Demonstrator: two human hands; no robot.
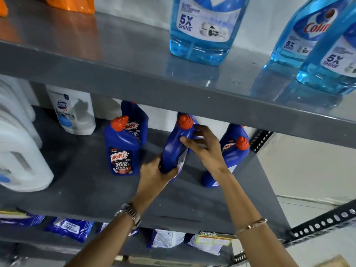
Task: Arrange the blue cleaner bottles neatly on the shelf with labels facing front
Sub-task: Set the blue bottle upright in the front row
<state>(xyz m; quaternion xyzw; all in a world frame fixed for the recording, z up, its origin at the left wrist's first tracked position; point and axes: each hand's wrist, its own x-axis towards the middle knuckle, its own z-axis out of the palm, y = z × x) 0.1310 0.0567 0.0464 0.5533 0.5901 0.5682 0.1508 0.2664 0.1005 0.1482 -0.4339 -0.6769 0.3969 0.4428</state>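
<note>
We find both hands on one blue Harpic bottle [174, 149] on the grey middle shelf [86, 189]. The left hand [154, 175] grips its base from below; the right hand [202, 145] wraps its neck just under the orange cap [185, 122]. This bottle tilts left, its label turned to the right edge and unreadable.

To its left stands a bottle [122, 149] with the label facing front: "HARPIC", "POWER PLUS", "10X TOTAL CLEAN". Behind it, a second bottle [136, 120] shows "HARPIC". To the right, partly behind the right wrist, are two more blue bottles [234, 151]; the rear one shows part of "HARPIC".

Further left stands a white Domex bottle [74, 110], beside large white jugs [21, 151].

On the upper shelf [134, 78] stand pale blue Colin bottles [204, 27] reading "5X SHINE".

A metal watch [130, 213] is on the left wrist, a thin bracelet [252, 225] on the right.
</note>
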